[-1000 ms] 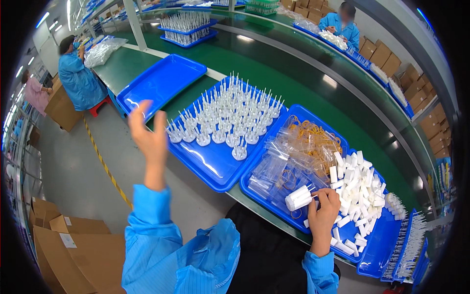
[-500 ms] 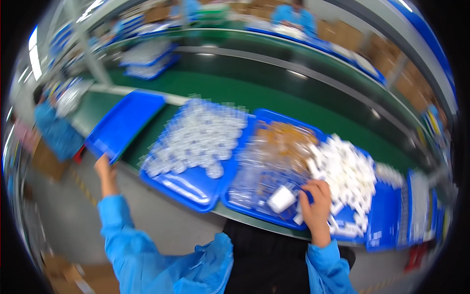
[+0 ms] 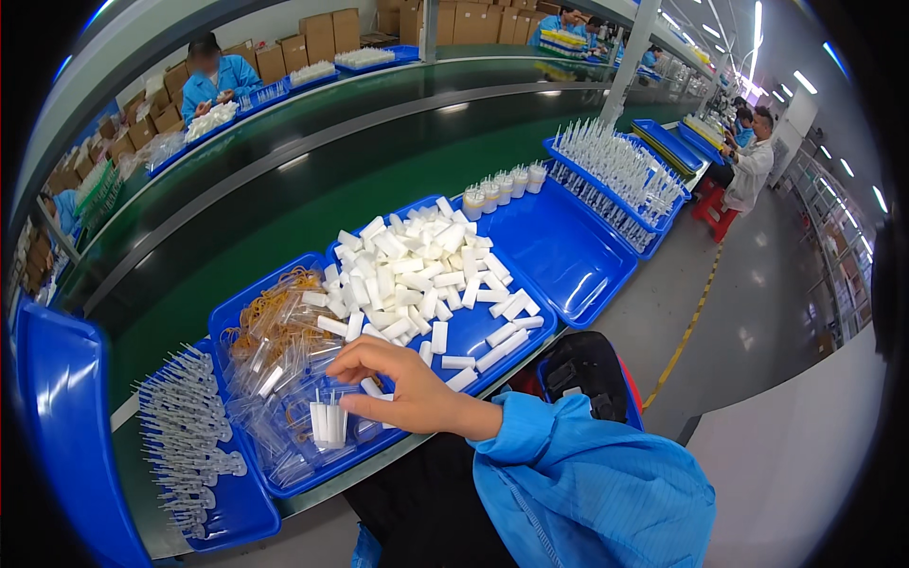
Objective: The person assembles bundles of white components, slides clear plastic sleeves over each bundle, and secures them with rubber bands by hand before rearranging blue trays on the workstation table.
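My right hand (image 3: pixel 402 386) reaches in from the lower right over a blue tray of clear plastic tubes (image 3: pixel 284 369). Its fingers are outstretched and the thumb is apart, with nothing seen between them. Just below the fingertips stands a small bundle of white pieces (image 3: pixel 329 424) with thin clear rods sticking up. Orange rubber bands (image 3: pixel 270 308) lie heaped at the far end of that tray. To its right, a blue tray holds a pile of white, block-like pieces (image 3: pixel 417 270). My left hand is out of view.
Left stands a blue tray of clear, spiky pieces (image 3: pixel 185 435); beyond it is another blue tray (image 3: pixel 71 417). Rightward are a row of white bundles (image 3: pixel 507 187), a blue tray (image 3: pixel 559 251) and stacked trays of upright clear pieces (image 3: pixel 620 175). A green conveyor (image 3: pixel 284 213) runs behind.
The view has swung to the right. My left hand, earlier at the edge of the far-left blue tray, has gone out of sight. My right hand remains beside the white bundle.
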### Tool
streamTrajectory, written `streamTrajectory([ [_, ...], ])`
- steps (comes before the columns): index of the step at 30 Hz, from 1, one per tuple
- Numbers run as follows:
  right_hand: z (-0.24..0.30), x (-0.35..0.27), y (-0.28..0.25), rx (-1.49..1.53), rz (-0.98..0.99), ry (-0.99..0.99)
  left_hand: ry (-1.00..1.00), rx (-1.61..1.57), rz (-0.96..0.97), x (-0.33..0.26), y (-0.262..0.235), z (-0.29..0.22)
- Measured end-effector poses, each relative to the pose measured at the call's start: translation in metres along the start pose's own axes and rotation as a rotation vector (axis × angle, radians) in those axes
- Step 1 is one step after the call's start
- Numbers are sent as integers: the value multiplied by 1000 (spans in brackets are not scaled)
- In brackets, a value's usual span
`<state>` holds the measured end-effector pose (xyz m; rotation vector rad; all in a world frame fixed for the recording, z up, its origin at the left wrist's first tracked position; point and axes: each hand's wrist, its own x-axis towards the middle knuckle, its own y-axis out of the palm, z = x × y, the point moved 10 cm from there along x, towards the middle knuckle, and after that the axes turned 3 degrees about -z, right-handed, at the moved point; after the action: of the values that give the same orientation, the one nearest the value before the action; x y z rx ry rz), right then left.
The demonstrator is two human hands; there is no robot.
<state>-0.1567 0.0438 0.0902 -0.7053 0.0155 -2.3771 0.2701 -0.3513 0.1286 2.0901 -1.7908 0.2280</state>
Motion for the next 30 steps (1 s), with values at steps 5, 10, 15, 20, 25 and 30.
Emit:
streamTrajectory([
  [5, 1, -13, 16, 804, 221, 273, 167, -29, 483, -58, 85, -1],
  [10, 18, -33, -19, 1019, 181, 286, -467, -367, 846, -175, 202, -8],
  [15, 24, -48, -94, 997, -135, 41, -589, -491, 920, -214, 260, -42],
  [20, 49, -22, -152, 1112, -218, 23, -547, -530, 1002, -195, 273, -79],
  [25, 73, 1, -132, 969, -231, 105, -614, -699, 999, -174, 288, -93],
  [30, 111, 51, -113, 1103, -148, 0, -391, -997, 1080, -154, 278, -164],
])
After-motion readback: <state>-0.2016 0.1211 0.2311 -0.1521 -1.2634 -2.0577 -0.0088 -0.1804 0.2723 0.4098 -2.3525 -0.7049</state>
